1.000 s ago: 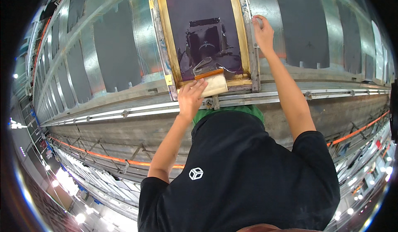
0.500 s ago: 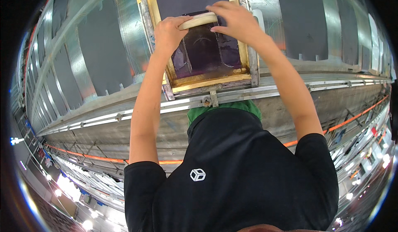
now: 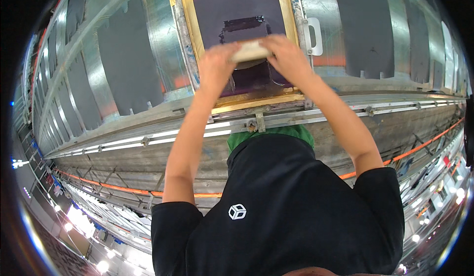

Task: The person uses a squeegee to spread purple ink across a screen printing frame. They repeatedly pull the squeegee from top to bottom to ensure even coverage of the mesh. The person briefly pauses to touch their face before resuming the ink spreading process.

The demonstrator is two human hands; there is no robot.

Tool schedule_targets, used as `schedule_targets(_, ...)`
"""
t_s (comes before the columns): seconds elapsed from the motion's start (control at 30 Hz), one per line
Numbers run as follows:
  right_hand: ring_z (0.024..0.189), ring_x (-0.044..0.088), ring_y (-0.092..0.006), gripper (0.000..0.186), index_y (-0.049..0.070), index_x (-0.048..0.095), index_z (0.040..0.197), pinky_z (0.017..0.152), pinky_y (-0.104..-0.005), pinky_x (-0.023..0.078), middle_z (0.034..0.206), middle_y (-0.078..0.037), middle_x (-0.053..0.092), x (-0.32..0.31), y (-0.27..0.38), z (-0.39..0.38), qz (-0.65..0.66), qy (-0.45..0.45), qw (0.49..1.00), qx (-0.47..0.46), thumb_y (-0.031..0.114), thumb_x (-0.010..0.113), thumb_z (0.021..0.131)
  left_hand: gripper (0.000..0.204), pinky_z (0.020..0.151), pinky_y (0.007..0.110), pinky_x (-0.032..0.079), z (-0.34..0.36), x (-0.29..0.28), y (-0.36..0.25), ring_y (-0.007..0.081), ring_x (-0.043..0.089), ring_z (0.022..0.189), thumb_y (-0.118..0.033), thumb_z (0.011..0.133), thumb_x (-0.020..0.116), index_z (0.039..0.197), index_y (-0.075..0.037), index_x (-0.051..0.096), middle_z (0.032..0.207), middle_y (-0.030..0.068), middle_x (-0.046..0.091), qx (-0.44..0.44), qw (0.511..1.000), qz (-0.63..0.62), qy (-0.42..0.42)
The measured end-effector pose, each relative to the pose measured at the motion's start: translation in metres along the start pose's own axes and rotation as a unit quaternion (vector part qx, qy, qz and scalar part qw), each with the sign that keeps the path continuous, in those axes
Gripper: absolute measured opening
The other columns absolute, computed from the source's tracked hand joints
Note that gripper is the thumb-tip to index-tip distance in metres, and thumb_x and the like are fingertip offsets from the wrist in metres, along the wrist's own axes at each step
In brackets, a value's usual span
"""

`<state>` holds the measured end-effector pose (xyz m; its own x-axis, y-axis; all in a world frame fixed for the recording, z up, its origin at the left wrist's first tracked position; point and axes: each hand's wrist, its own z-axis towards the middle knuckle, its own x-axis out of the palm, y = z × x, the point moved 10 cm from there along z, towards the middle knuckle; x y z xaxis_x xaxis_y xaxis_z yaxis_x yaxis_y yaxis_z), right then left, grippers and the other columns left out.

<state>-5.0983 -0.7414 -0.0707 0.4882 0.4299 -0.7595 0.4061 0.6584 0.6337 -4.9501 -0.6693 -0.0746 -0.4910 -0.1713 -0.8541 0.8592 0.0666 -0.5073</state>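
Note:
A squeegee with a pale wooden handle (image 3: 250, 52) lies crosswise over a framed printing screen (image 3: 224, 101). My left hand (image 3: 216, 68) is closed round its left end, and my right hand (image 3: 287, 58) grips its right end; both are somewhat blurred. The squeegee's lower edge is mostly hidden by the handle and my hands. Dark, glossy ink (image 3: 253, 76) shows on the mesh on my side of the squeegee. Beyond it, a wet ink line (image 3: 243, 23) crosses the dark purple mesh.
The frame rests on a long metal table with dark grey fabric panels (image 3: 129, 59) to the left and another panel (image 3: 363, 29) to the right. A white handle-shaped piece (image 3: 314, 36) sits beside the frame. A metal rail (image 3: 197, 132) runs along the table's near edge.
The squeegee has come nearer to me across the screen. My right hand, loose with fingers spread before, has closed on its right end. An ink line now shows behind it.

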Motion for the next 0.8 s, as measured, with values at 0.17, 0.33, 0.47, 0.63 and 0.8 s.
schedule_targets(0.17,0.113,0.063,-0.0356,0.041,0.001,0.068,0.117,0.099,-0.0434,0.051,0.119,-0.016,0.068,0.005,-0.025,0.03,0.012,-0.017,1.0,0.017,0.0,0.074,0.076,0.035,0.084,0.04,0.057,0.045,-0.003,0.013,0.0274,0.071,0.092,-0.005,0.074,0.075,0.107,-0.015,0.078,0.106,0.003,0.077,-0.003,1.0,0.004,0.001)
schedule_targets(0.33,0.114,0.062,-0.036,0.047,0.003,0.067,0.121,0.102,-0.043,0.05,0.122,-0.016,0.067,0.024,0.001,-0.052,0.031,0.014,0.998,0.047,-0.002,0.075,0.076,0.04,0.084,0.038,0.057,-0.038,0.019,-0.015,0.0254,0.069,0.095,0.002,0.069,0.073,0.107,-0.011,0.078,0.112,0.0034,0.076,0.009,0.999,0.026,0.043)
schedule_targets(0.47,0.116,0.061,-0.0362,0.048,0.003,0.066,0.123,0.101,-0.0433,0.051,0.125,-0.016,0.065,0.026,0.012,-0.071,0.053,0.043,0.995,0.072,-0.003,0.074,0.076,0.042,0.085,0.038,0.057,-0.057,0.011,-0.024,0.0247,0.069,0.097,0.002,0.068,0.074,0.106,-0.014,0.078,0.11,0.0029,0.076,0.018,0.999,-0.022,0.021)
schedule_targets(0.63,0.113,0.064,-0.0353,0.04,0.003,0.069,0.119,0.099,-0.0431,0.052,0.119,-0.015,0.069,-0.007,-0.015,0.022,0.01,-0.047,0.999,0.023,-0.001,0.073,0.079,0.044,0.09,0.04,0.055,0.029,-0.006,0.01,0.0286,0.07,0.1,-0.006,0.072,0.078,0.115,-0.017,0.077,0.107,0.0087,0.076,-0.007,1.0,-0.004,-0.002)
schedule_targets(0.8,0.114,0.064,-0.0359,0.039,0.003,0.07,0.117,0.101,-0.0443,0.051,0.119,-0.016,0.069,0.012,-0.036,0.03,0.035,-0.021,0.998,0.049,-0.001,0.072,0.079,0.042,0.09,0.04,0.055,0.038,0.008,0.021,0.0309,0.069,0.099,-0.008,0.074,0.077,0.115,-0.017,0.077,0.108,0.008,0.076,-0.044,0.998,-0.007,0.048)
